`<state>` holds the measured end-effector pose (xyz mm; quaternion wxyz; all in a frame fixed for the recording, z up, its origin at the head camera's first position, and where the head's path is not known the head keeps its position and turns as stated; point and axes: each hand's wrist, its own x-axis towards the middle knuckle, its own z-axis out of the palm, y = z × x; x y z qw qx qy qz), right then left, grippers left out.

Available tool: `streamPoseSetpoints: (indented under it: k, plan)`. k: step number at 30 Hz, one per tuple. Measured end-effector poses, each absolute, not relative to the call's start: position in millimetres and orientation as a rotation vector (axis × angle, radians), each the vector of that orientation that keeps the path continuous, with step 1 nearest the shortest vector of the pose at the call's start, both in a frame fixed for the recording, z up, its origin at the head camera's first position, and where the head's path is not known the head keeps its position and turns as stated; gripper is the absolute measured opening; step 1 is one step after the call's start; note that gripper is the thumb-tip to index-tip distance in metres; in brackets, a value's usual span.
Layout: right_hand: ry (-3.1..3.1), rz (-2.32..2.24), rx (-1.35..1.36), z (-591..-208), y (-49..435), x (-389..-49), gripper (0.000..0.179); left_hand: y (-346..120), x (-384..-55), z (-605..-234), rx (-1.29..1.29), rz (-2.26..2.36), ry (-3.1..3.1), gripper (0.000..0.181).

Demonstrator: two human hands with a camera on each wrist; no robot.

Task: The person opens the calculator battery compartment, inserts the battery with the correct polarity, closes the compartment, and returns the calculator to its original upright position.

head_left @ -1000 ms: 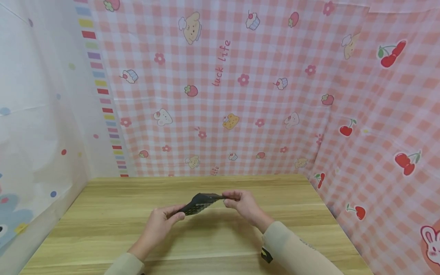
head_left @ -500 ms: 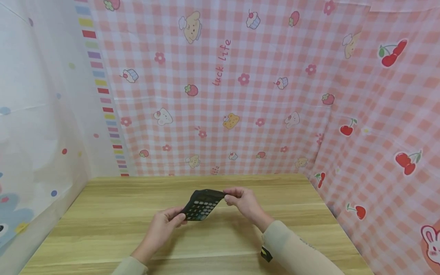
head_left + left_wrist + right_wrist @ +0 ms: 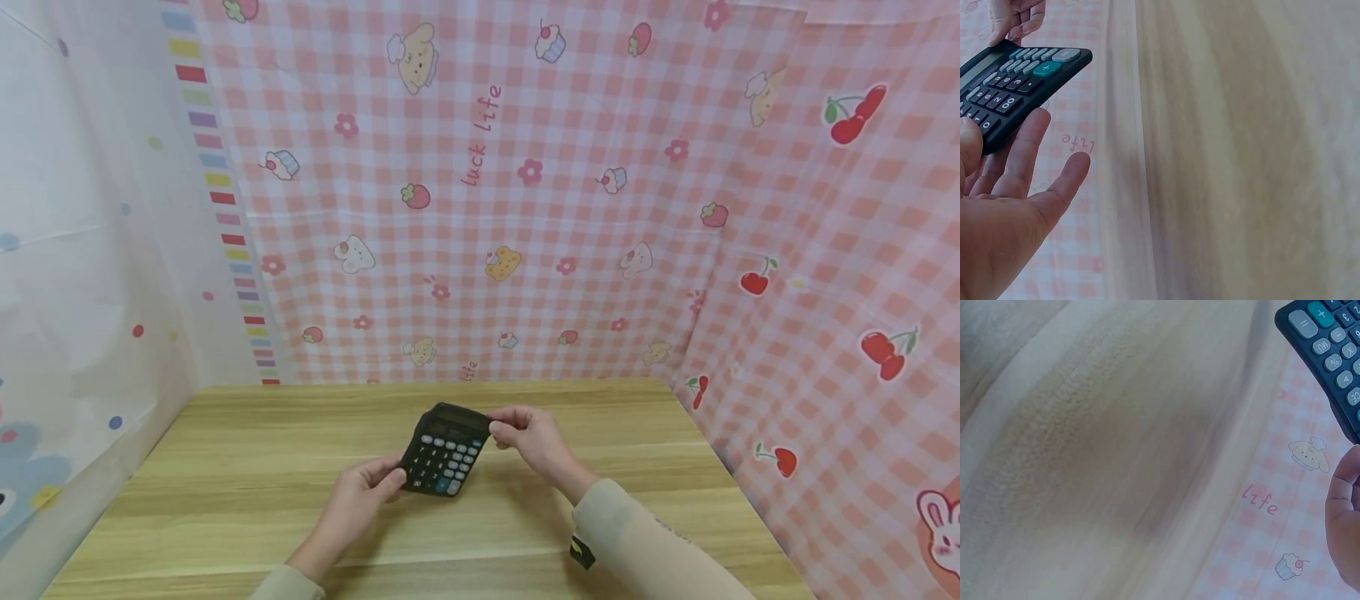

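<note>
A black calculator [image 3: 443,449] with grey and teal keys is held above the wooden table [image 3: 225,500], keys facing me. My left hand [image 3: 367,492] grips its near left corner, thumb on the key face and fingers beneath. My right hand [image 3: 525,437] pinches its far right corner beside the display. In the left wrist view the calculator [image 3: 1016,87] lies over my left fingers [image 3: 1022,162], and the right hand [image 3: 1016,19] shows at the far end. The right wrist view catches only a corner of the calculator [image 3: 1329,356] and a bit of my right hand [image 3: 1344,525].
A pink checked cloth [image 3: 487,208] with cartoon prints hangs behind and to the right of the table. A white dotted cloth [image 3: 82,250] covers the left side. Beige sleeves [image 3: 645,550] cover both forearms.
The calculator has been tilted up from nearly edge-on until its key face looks toward me. Both hands kept their hold and barely shifted.
</note>
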<state>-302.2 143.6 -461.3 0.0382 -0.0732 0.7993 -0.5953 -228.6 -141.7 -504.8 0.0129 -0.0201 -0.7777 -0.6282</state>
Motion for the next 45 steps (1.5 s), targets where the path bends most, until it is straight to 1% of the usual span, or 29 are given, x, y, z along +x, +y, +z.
streamPoseSetpoints:
  k: [6,15,20,25,31,34,37,45]
  plan:
    - [2.451,-1.805,-0.195,-455,143,-302,0.020,-140,-225,-504,-0.076,-2.074,-2.402,0.038]
    - [2.469,-1.777,-0.171,-448,143,-308,0.021,-140,-224,-504,-0.151,-2.411,-2.279,0.052]
    - [2.473,-1.766,-0.155,-446,142,-311,0.021,-138,-222,-505,-0.157,-2.555,-2.162,0.053]
    - [2.477,-1.772,-0.135,-446,141,-314,0.022,-136,-221,-507,-0.128,-2.672,-2.074,0.049]
    - [2.492,-1.787,-0.105,-449,139,-316,0.027,-132,-216,-508,-0.095,-2.802,-1.950,0.024]
    - [2.483,-1.813,-0.107,-451,137,-317,0.029,-128,-213,-507,-0.065,-2.846,-1.900,0.019]
    - [2.440,-1.857,-0.087,-454,135,-319,0.028,-125,-210,-507,-0.035,-2.881,-1.851,0.018]
    - [2.370,-1.865,-0.037,-459,127,-314,0.038,-117,-207,-507,0.042,-2.900,-1.753,0.022]
